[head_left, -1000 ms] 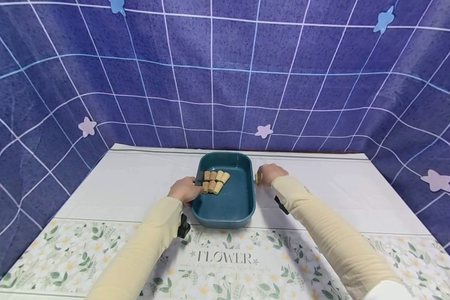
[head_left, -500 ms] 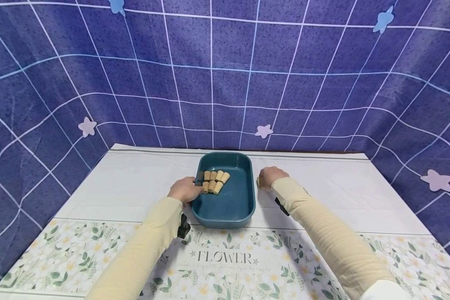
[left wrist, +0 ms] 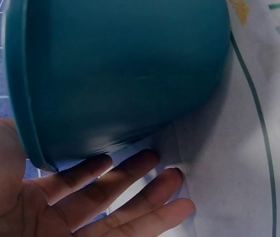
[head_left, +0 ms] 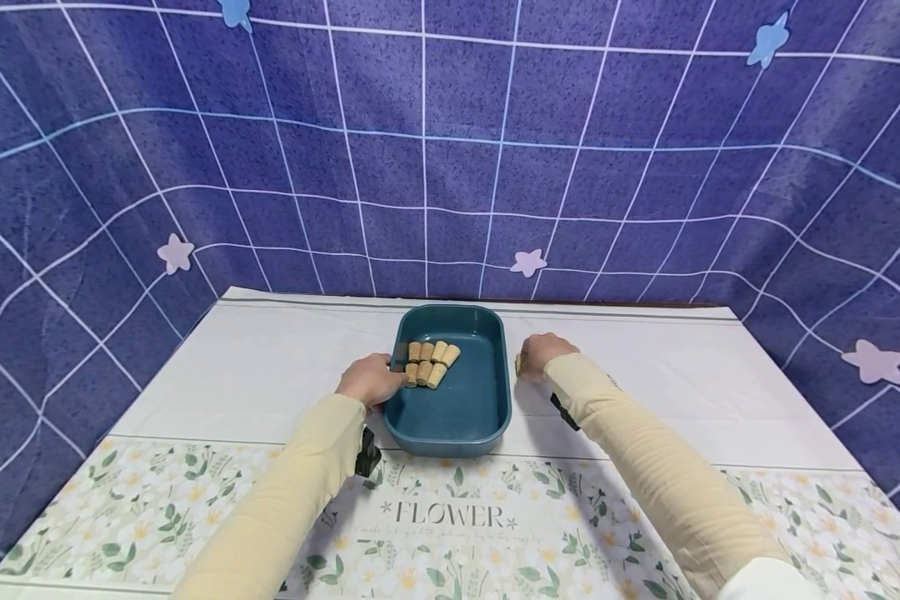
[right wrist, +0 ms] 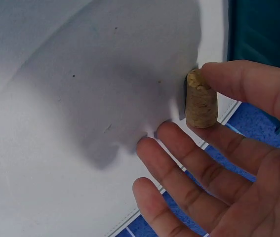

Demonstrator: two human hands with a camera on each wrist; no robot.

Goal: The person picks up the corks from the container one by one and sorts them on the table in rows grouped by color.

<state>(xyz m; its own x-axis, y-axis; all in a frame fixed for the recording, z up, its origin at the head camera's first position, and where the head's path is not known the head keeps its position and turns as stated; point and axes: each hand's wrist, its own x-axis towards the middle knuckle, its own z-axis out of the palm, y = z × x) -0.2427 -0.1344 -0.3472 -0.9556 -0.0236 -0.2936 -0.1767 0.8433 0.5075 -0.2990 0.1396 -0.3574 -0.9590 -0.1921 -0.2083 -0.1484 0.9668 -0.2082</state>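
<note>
A dark teal rectangular tub (head_left: 465,408) stands on the table, with several tapered corks (head_left: 424,372) lying in two rows against its left side. My left hand (head_left: 371,380) holds the tub's left wall, thumb over the rim and fingers outside. In the left wrist view, the fingers (left wrist: 125,182) spread along the outer wall; the thumb's tip is hidden there. Just right of the tub, my right hand (head_left: 546,353) pinches a single cork (right wrist: 202,101) between thumb and index finger, close to the tabletop. Its other fingers (right wrist: 179,182) are spread apart.
The white tabletop (head_left: 690,392) has a floral strip with the word FLOWER (head_left: 450,513) along its front. A blue grid-patterned cloth (head_left: 450,167) with star shapes surrounds the back and sides.
My right hand, with the cork, has shifted slightly right, away from the tub's wall. The left hand, the tub and the corks inside have stayed in place.
</note>
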